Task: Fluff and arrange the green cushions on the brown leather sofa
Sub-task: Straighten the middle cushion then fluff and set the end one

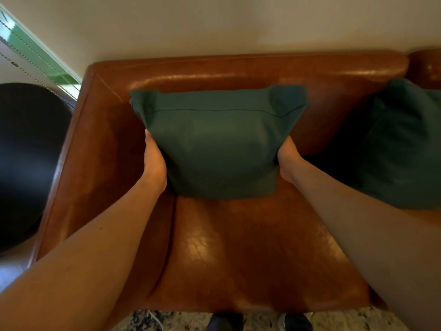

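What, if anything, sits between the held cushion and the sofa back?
Nothing visible. Both hands, left hand and right hand, press the cushion's sides, and its top edge already meets the sofa back. The second cushion lies apart to the right.

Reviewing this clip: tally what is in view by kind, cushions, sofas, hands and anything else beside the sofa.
Green cushions: 2, one pressed between both hands, one lying further right on the seat
Brown leather sofa: 1
Hands: 2, left hand, right hand
Round black object left of the sofa: 1
Total: 6
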The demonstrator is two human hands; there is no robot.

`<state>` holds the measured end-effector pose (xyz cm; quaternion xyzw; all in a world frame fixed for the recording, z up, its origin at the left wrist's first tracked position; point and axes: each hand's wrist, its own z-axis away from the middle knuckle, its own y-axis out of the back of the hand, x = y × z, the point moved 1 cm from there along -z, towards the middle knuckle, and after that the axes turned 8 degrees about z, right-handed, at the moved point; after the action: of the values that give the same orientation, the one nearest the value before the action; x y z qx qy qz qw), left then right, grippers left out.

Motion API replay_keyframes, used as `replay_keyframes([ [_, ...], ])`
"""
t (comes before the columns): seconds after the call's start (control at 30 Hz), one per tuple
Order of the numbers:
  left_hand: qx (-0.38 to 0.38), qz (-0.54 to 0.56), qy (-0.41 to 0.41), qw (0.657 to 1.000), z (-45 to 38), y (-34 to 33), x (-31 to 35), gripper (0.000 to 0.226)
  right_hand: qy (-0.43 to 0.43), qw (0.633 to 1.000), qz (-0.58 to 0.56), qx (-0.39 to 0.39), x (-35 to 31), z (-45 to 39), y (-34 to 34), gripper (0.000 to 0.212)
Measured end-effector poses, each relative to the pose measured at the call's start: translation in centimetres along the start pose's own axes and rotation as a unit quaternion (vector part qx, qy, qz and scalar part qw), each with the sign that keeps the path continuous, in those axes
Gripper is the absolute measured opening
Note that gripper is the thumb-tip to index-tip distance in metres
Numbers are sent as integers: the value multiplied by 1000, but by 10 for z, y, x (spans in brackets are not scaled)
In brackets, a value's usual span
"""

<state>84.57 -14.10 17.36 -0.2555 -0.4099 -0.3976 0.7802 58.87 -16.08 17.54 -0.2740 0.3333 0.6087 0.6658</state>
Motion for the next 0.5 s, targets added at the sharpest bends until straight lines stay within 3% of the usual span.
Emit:
replay_keyframes([
  [0.27, 79, -32, -15, 996, 14, -2, -36, 66, 1, 995, 97, 16, 13, 3, 41, 49],
  [0.4, 126, -119, -10, 985, 23, 4, -69, 74, 22, 979, 202, -14, 39, 16, 74, 52],
  [0.5, 117, -176, 16, 977, 41, -3, -101, 67, -7, 970, 243, -24, 64, 25, 115, 52],
])
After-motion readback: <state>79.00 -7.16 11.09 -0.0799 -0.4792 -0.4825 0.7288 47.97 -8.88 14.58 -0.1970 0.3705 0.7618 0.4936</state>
